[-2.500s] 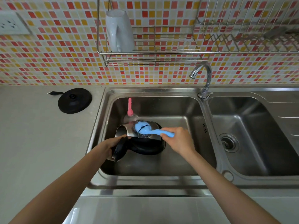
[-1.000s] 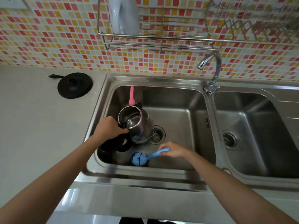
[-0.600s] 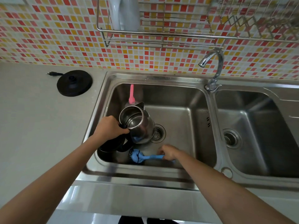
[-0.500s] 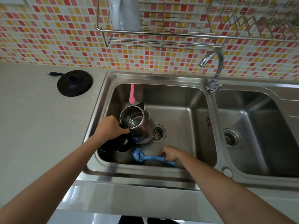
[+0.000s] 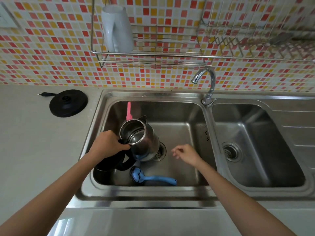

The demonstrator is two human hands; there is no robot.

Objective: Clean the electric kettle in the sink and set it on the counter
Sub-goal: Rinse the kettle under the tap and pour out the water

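Grey desk (image 5: 34,150) runs L of a steel double sink (image 5: 153,95), w/ a tiled wall (image 5: 51,48) behind. A wire rack (image 5: 153,56) on that wall holds a white mug (image 5: 117,29). The steel kettle (image 5: 143,142) is in the L basin, tilted, its open mouth toward me and its spout toward the back, its lower end over the drain (image 5: 161,151). My L hand (image 5: 107,145) is at the kettle's rim, fingers (image 5: 122,147) curled tight round the top of its black handle. My R hand (image 5: 187,153) hovers above the basin floor just R of the kettle, fingers (image 5: 175,151) loosely spread, holding nothing. Black round base (image 5: 68,103) sits on the desk L of the sink, plug (image 5: 45,94) beside it. Tap (image 5: 208,86) stands btwn the basins. Blue brush (image 5: 153,178) lies on the basin floor by the front wall, head nearest the kettle. Pink handle (image 5: 129,110) stands at the back of the basin, behind the kettle.
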